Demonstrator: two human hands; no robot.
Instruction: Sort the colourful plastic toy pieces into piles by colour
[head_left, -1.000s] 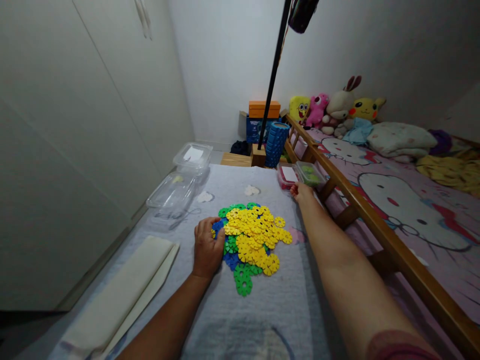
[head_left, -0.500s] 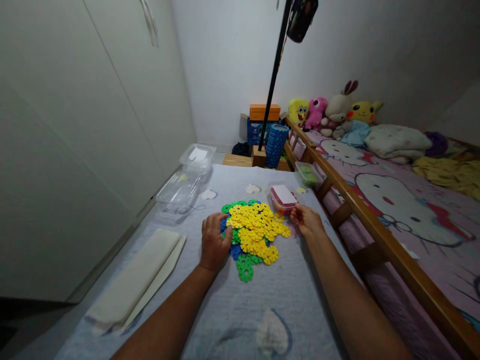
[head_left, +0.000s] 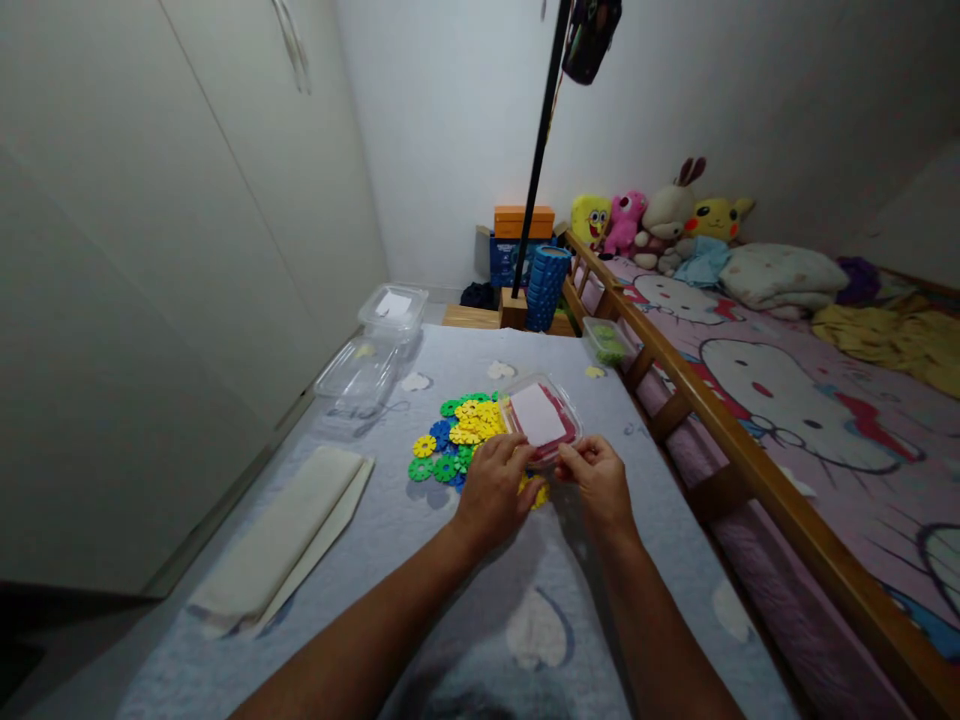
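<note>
A clear plastic container (head_left: 568, 412) with red contents and a white label on its lid is tilted above the right part of a pile of flower-shaped plastic discs (head_left: 469, 425) in yellow, green and blue. My right hand (head_left: 600, 485) pinches the container's near right edge between thumb and fingers. At its near left corner, my left hand (head_left: 495, 490) has its fingers curled on the edge, with the thumb lower down. Some discs lie partly hidden under the container and my left hand.
Two clear empty-looking containers (head_left: 358, 375) stand at the back left. A folded cream cloth (head_left: 289, 535) lies at the left. A container of green pieces (head_left: 606, 343) sits at the far right, beside the wooden bed rail (head_left: 694, 395). A dark pole (head_left: 541, 150) rises beyond the table.
The container has come left and toward me, over the pile, in my right hand. My left hand has moved right from the pile to the container. Several discs have spread to the left.
</note>
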